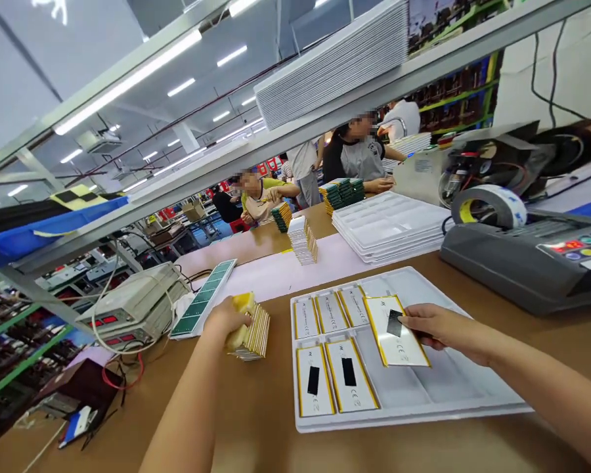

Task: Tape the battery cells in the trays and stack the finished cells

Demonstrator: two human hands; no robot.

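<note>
My right hand (431, 326) pinches a flat white pouch battery (391, 341) with yellow edges and a black tape patch, tilted above the white compartment tray (448, 414). In that tray, three batteries (332, 312) without black patches lie in the back row. Two batteries with black patches (349, 372) lie at the front left. To the left of the tray, my left hand (228, 322) is closed around the left side of a stack of batteries (256, 335) standing on the brown table. Some of its fingers are hidden behind the stack.
A grey tape dispenser (512, 263) with a tape roll (490, 205) stands at right. Stacked white trays (391, 230) and another battery stack (303, 240) are behind. At left are a green-and-white panel (204, 299) and instruments (132, 305). Co-workers sit across the table; a shelf beam crosses overhead.
</note>
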